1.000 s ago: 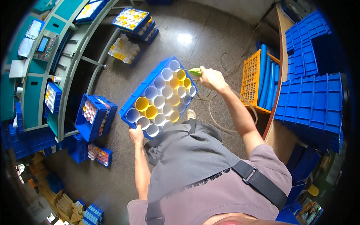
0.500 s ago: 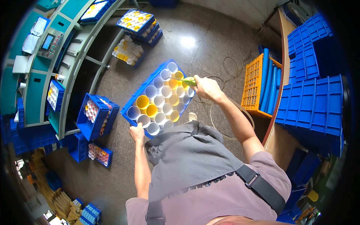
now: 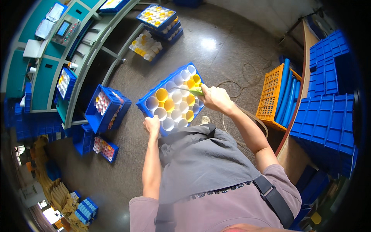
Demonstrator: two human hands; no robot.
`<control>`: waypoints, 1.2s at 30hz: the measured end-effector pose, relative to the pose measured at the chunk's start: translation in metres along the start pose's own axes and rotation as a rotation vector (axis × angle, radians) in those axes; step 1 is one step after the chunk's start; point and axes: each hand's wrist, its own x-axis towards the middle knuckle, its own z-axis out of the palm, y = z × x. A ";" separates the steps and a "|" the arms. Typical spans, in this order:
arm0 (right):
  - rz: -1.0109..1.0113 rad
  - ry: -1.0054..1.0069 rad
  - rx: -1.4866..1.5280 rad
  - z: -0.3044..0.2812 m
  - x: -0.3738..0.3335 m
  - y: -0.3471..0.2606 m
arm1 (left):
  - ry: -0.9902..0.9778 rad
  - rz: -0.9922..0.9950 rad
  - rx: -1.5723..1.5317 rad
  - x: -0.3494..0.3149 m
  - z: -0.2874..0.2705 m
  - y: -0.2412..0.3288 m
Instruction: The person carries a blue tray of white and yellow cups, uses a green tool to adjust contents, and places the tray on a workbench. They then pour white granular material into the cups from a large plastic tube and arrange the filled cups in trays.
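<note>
In front of my body a tilted blue crate (image 3: pixel 145 96) holds rows of round white and yellow tubes (image 3: pixel 169 105), their open ends facing me. My left hand (image 3: pixel 151 124) grips the crate's near left corner, beside a white tube. In my right hand (image 3: pixel 215 97) is a green air blow gun (image 3: pixel 196 91), held over the crate's right side. Its thin nozzle points left across the tubes, the tip close above the left row. My right fingers are wrapped round the handle and partly hidden. Whether the tubes have closed bottoms cannot be seen.
Blue crates of tubes (image 3: pixel 155 17) stand stacked at the far left, more crates (image 3: pixel 104 110) beside a teal machine (image 3: pixel 46 79). At right are an orange crate (image 3: pixel 269 96) with blue rolls and stacked blue crates (image 3: pixel 322 120). A thin hose (image 3: pixel 232 87) loops over the floor.
The blow gun's nozzle has shifted along the left row of tubes toward my left hand. The crate has turned slightly in the view, and the whole scene has shifted with my head.
</note>
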 end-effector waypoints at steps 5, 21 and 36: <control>-0.067 0.003 0.028 0.001 -0.002 -0.024 | 0.001 -0.018 0.036 -0.001 -0.003 0.008; -0.094 -0.020 -0.095 0.026 -0.024 -0.049 | -0.042 -0.046 0.039 -0.004 -0.003 0.002; -0.247 -0.147 -0.051 0.065 -0.056 -0.043 | 0.017 -0.083 -0.039 0.011 0.004 -0.017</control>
